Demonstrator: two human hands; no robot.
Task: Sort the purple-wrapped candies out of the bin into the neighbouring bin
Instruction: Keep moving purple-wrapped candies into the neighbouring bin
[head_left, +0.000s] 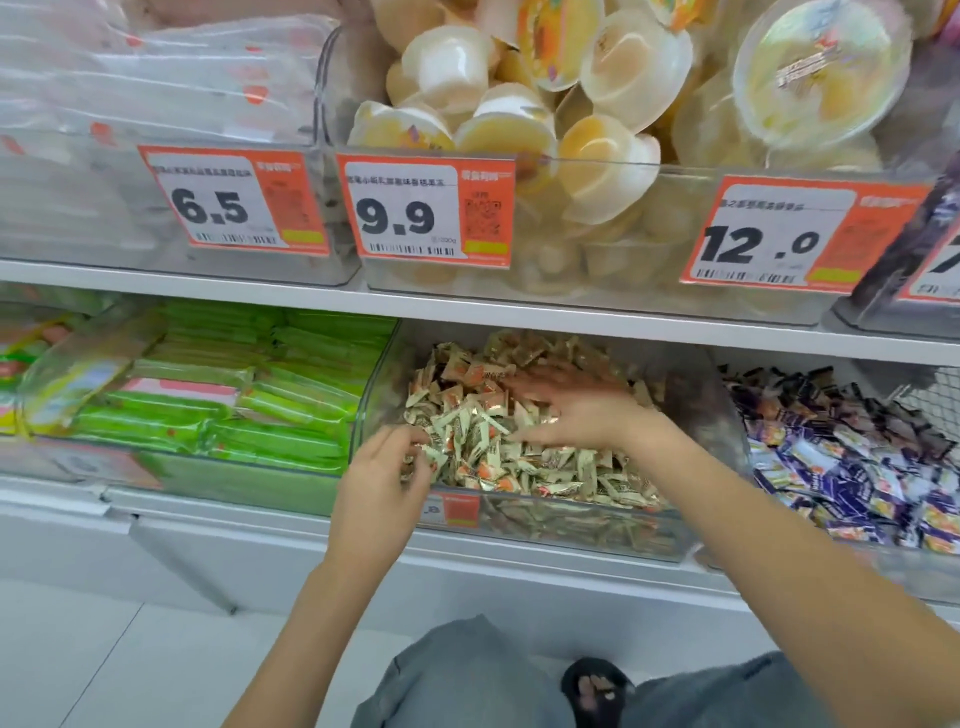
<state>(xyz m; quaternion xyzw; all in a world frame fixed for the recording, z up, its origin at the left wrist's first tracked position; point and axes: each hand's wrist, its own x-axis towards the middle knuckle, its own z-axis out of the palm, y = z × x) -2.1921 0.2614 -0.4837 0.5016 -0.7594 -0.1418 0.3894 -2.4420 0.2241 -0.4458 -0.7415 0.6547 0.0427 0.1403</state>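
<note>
Left hand (382, 480) grip curled at front-left of bin (571, 530), poss. pinching a wrapper; unclear. Right hand (569, 410) spread flat on gold candies (493, 452). Purple-wrapped candies (852, 467) seen in neighbouring bin (831, 564), well rt of both.

Green packets (270, 395) are stacked in the lower-left bin; above, jelly cups (524, 104) are heaped in a clear tub, fronted by orange price tags (426, 208) marked 6.5, 9.9 and 12.0, along a white shelf (208, 285)
</note>
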